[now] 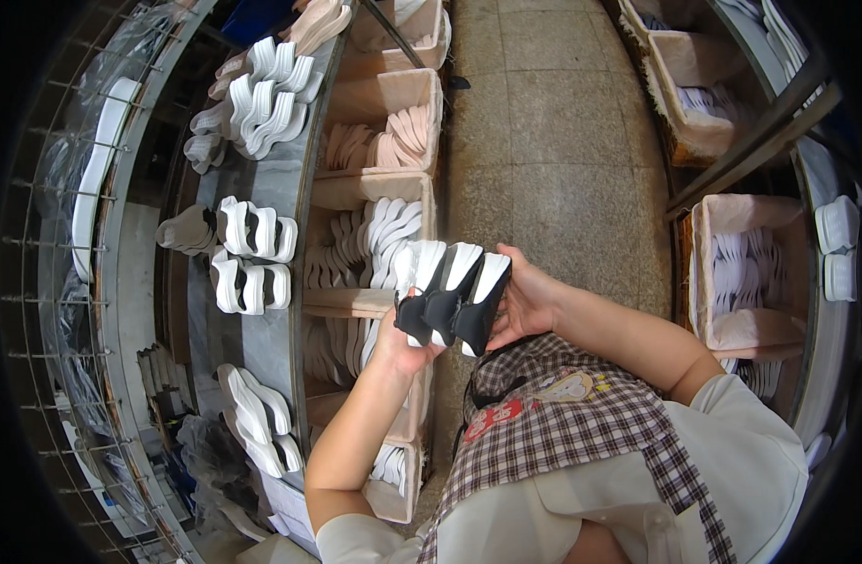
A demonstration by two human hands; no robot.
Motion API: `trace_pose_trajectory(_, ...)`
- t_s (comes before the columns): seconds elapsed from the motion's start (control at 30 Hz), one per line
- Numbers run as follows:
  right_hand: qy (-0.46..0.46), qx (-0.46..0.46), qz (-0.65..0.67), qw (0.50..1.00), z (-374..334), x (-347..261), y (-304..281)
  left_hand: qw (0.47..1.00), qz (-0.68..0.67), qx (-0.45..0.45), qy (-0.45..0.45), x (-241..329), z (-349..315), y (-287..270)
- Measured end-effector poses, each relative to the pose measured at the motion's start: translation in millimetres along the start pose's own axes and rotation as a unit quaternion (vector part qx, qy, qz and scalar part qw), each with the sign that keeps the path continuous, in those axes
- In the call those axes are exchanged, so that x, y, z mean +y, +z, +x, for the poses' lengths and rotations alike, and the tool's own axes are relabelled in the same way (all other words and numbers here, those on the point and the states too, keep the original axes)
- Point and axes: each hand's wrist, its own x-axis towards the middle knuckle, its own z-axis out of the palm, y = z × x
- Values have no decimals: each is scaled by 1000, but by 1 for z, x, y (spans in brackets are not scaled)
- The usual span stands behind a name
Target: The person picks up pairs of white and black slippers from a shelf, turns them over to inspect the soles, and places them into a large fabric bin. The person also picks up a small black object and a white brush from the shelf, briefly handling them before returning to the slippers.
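Observation:
Three shoe soles [456,293], white with black parts, are held side by side in front of my body, between both hands. My left hand [405,346] grips the stack at its lower left, with part of the palm hidden beneath the soles. On the other side, my right hand [527,299] wraps round the right-hand sole, its thumb side against the edge. Left of my hands, two similar groups of white soles with dark gaps, an upper one [262,230] and a lower one [248,285], rest on the grey bench [266,338].
Cloth-lined bins stand beside the bench, one with pink soles [405,141], another with white soles [393,226]. More white soles [252,414] lie on the bench's near part. A wire mesh [50,282] borders the left. Across the tiled aisle [563,113] stands another lined bin [746,334].

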Motion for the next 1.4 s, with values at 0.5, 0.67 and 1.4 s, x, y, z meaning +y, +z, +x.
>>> trace_pose_trajectory(0.5, 5, -22, 13, 1000, 1, 6, -1, 1000, -4, -2, 11, -2, -8, 1)
trace_pose_trajectory(0.67, 6, -26, 2, 1000, -1, 6, 1, 999, 3, 28, 23, -3, -9, 0)
trace_pose_trajectory(1.4, 0, -27, -28, 999, -8, 7, 13, 998, -12, -41, 40, -6, -26, -3)
